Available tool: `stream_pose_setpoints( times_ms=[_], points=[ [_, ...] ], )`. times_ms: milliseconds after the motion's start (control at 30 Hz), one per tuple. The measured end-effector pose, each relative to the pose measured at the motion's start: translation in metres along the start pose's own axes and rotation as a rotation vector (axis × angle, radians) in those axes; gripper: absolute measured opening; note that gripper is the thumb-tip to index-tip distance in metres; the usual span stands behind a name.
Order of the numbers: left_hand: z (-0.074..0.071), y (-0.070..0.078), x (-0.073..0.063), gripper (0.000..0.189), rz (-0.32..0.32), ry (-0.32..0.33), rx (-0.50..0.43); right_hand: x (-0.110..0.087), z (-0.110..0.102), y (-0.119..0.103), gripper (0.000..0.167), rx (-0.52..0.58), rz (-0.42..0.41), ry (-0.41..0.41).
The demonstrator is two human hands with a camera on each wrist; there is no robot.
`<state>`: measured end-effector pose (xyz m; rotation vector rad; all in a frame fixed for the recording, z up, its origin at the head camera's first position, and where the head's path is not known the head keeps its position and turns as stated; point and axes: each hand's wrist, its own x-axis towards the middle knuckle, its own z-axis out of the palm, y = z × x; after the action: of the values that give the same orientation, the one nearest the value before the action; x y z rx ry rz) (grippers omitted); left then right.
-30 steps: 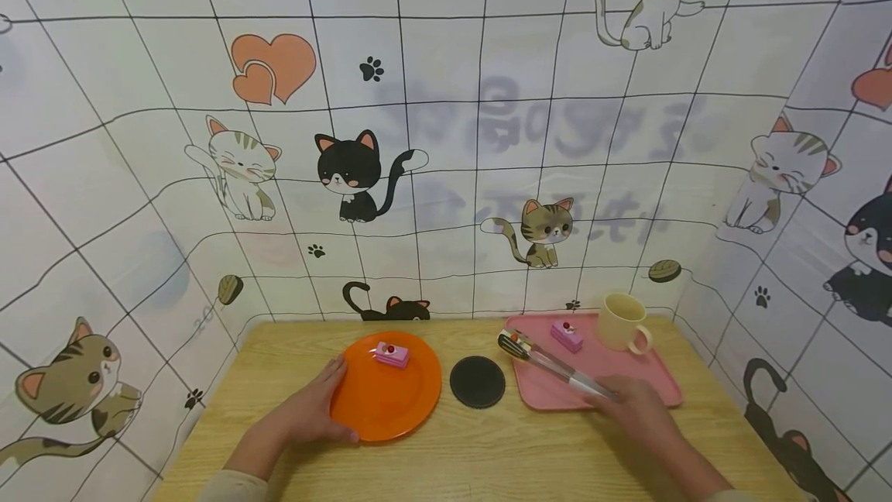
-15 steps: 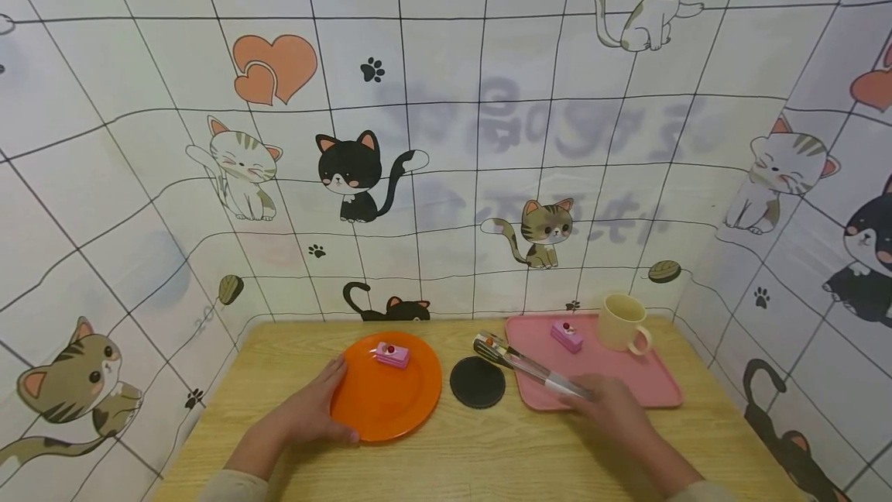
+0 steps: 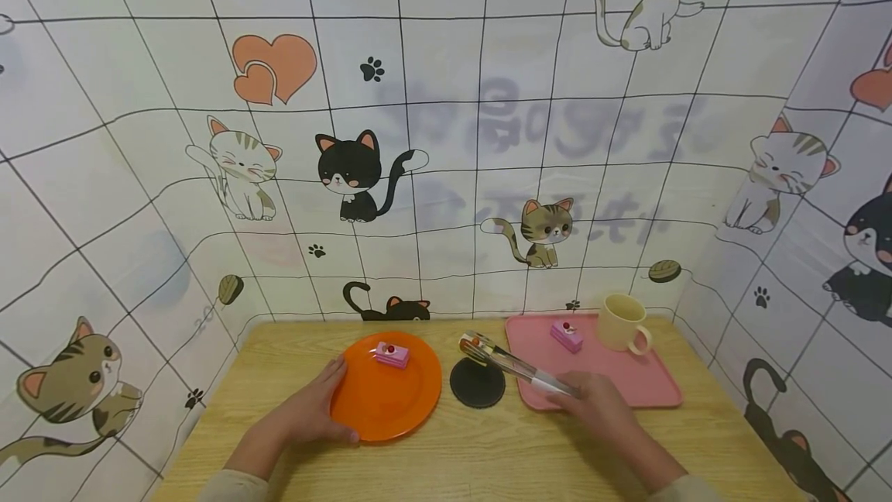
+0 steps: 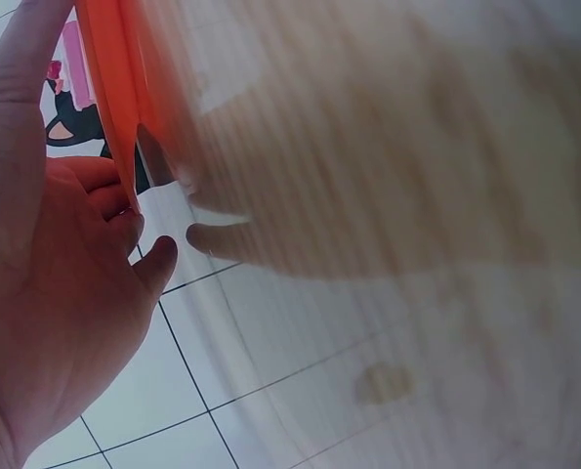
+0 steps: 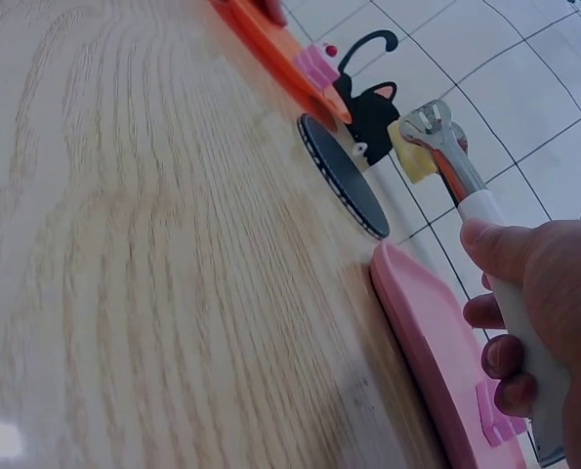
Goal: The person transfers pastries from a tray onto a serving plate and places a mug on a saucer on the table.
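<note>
My left hand (image 3: 312,407) holds the left rim of an orange plate (image 3: 383,417), thumb along its near edge and fingers farther back. A pink toy cake slice (image 3: 392,355) sits on the plate. In my right hand (image 3: 594,403) are tongs (image 3: 519,366) with pale handles and metal ends. The tongs pinch a small yellow toy cake piece (image 5: 414,154), seen in the right wrist view; its far side is hidden by the metal tips. This end hangs over the back of a round black coaster (image 3: 478,386). The right fingers curl round the tong handles.
A pink tray (image 3: 627,382) lies at the right, bearing another pink toy cake slice (image 3: 567,337) and a pale yellow mug (image 3: 620,324). The wooden table (image 3: 446,455) meets a cat-printed wall cover (image 3: 446,254) at the back and sides.
My right hand has moved left, carrying the tongs and cake piece from over the tray to over the coaster's back edge. The left hand and plate have not moved.
</note>
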<state>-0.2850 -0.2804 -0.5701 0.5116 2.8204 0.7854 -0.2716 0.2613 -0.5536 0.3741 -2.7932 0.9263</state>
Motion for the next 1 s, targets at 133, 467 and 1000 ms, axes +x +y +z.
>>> stream_pose_setpoints(
  times_ms=[133, 467, 1000],
  points=[
    [0.0, 0.0, 0.0, 0.141, -0.002, 0.002, 0.004, 0.003, 0.005, -0.006, 0.016, 0.008, -0.027, 0.0],
    [0.0, -0.001, -0.001, 0.141, 0.003, -0.003, 0.006, 0.009, 0.017, -0.021, 0.026, 0.025, -0.092, -0.022],
    [-0.002, 0.002, -0.002, 0.141, 0.016, -0.001, 0.005, 0.016, 0.034, -0.04, 0.021, 0.019, -0.18, 0.004]
  ],
)
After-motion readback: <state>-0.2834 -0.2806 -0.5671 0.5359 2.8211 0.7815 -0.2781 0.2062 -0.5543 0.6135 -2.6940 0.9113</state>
